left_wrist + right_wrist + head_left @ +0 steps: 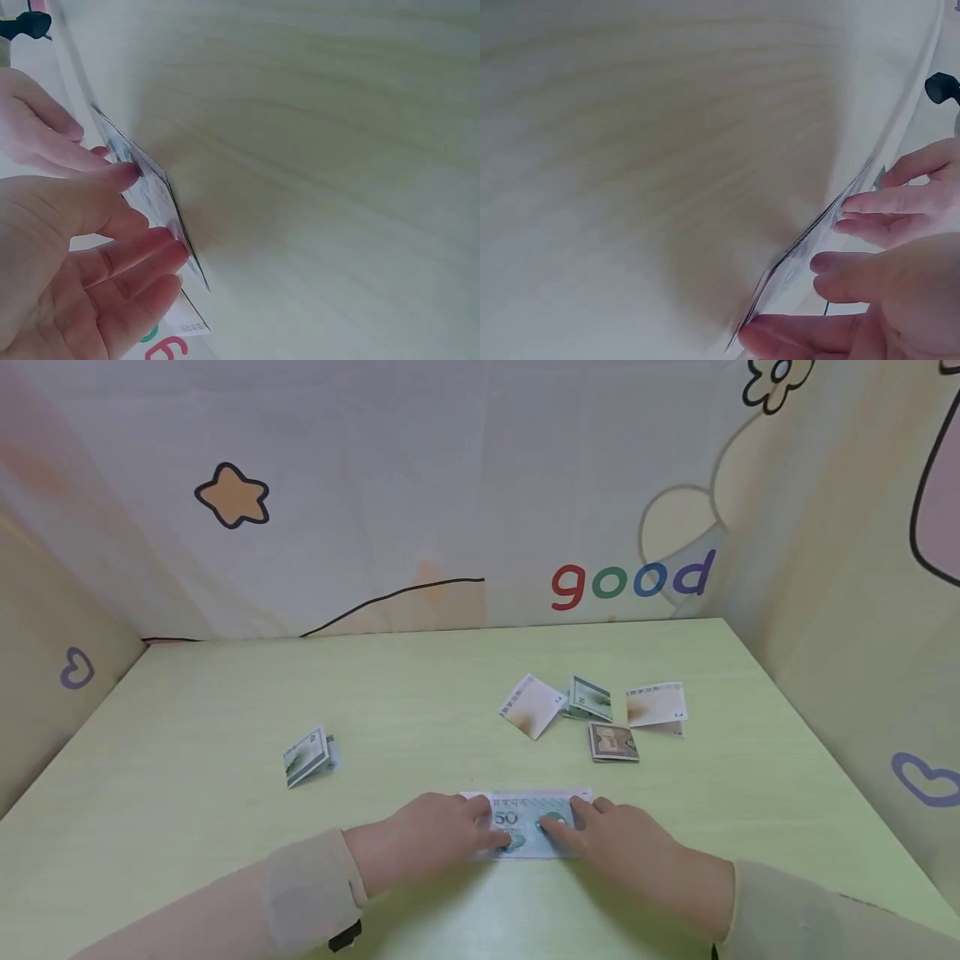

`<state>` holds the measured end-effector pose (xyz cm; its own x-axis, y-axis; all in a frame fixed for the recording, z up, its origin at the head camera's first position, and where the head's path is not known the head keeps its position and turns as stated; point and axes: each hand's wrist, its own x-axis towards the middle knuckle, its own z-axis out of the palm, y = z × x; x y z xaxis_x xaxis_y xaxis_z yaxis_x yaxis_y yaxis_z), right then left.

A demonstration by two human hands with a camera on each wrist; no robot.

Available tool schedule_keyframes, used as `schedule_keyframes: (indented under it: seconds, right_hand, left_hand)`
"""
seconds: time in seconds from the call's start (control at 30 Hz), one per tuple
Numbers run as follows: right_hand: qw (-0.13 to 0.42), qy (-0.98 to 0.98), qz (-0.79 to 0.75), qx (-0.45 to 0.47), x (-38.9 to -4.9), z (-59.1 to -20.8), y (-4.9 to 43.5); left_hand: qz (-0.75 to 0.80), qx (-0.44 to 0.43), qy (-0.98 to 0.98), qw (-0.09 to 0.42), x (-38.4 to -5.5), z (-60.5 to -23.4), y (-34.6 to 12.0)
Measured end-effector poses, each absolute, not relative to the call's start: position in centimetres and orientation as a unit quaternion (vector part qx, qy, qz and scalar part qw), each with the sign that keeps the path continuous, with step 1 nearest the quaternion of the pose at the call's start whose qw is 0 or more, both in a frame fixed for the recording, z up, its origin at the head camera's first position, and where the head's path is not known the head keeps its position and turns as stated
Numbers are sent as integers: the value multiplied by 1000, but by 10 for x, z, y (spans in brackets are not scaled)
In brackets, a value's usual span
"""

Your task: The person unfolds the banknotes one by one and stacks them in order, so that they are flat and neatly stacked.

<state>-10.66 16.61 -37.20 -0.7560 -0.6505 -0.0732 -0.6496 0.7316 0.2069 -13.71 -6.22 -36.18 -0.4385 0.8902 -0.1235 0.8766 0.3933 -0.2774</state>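
A 50 note [527,827] lies toward the near edge of the tabletop [420,710], midway between its sides, spread out with a slight bend showing in the wrist views (whether it is one sheet or several, I cannot tell). The left hand [431,835] touches its left end with loosely bent, parted fingers; the right hand [637,852] rests its fingertips on the right end, thumb and forefinger well apart. Neither seems clenched round the paper.

As for progress, this note looks opened out but not fully flat. Toward the far right corner lie a pale note [531,706], a green folded note [590,700], a white folded note [656,703] and a brown folded note [614,743]; a lone folded note [306,758] lies nearer the left edge. Whether those count as done or left is unclear.
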Motion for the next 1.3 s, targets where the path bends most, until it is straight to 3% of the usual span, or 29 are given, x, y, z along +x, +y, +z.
schedule_keyframes:
  seconds: [0.2,0.4,0.67,0.87,1.07,1.3]
  right_hand:
    - [7,-932,-108,347,-100,-375,163]
    - [-26,-932,-117,341,-98,-376,157]
    - [-63,-926,-142,343,-100,-370,152]
    - [-67,-925,-128,352,-99,-371,152]
    - [-48,-921,-135,363,-99,-373,153]
    - [-67,-923,-133,355,-99,-371,154]
  left_hand:
    - [164,-535,-828,39,-136,-362,-62]
    - [162,-530,-832,26,-138,-363,-63]
    - [53,-491,-866,-75,-155,-360,-56]
    - [-39,-401,-907,-124,-175,-356,-39]
    - [-119,-311,-938,-96,-198,-352,-21]
    - [-167,-260,-950,-43,-224,-356,-1]
